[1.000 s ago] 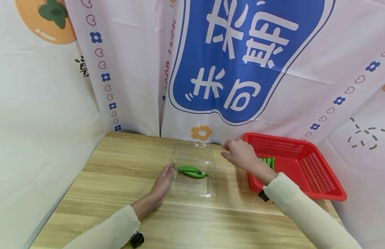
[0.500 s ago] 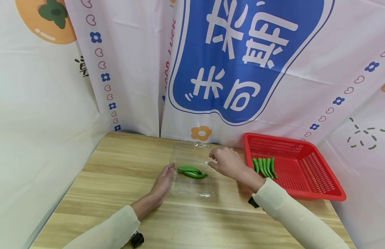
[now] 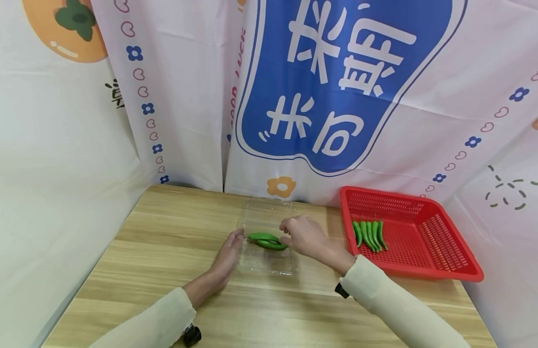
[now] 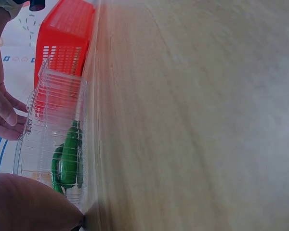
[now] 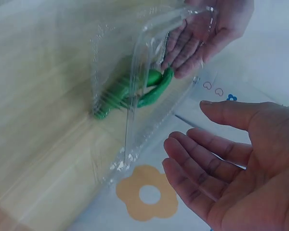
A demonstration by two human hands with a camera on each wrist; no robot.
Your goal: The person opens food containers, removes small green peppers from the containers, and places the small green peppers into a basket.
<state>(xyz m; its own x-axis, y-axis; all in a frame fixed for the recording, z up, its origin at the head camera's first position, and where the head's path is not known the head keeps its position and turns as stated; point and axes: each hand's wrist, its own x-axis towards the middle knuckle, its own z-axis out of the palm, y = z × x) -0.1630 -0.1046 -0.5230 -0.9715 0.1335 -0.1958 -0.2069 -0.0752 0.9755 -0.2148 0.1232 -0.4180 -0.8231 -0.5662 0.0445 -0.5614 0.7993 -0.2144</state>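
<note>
A clear plastic clamshell container (image 3: 269, 268) stands on the wooden table, its lid (image 3: 264, 210) laid back toward the wall. Several green chili peppers (image 3: 269, 245) lie in its tray, also visible through the ribbed wall in the left wrist view. My left hand (image 3: 226, 255) is at the container's left side, fingers extended, fingertips right at the rim. My right hand (image 3: 307, 237) is at the right side with loosely bent fingers. In the right wrist view its thumb and fingers (image 5: 197, 173) are apart, with nothing between them.
A red plastic basket (image 3: 460, 241) with perforated walls stands at the right of the table. More green chili peppers (image 3: 370, 235) lie side by side in its left part. A printed cloth (image 3: 195, 96) hangs right behind the table.
My right hand has moved left from beside the basket to the container's right side, uncovering the peppers in the basket. The container's right edge has shifted slightly left. My left hand has stayed put.
</note>
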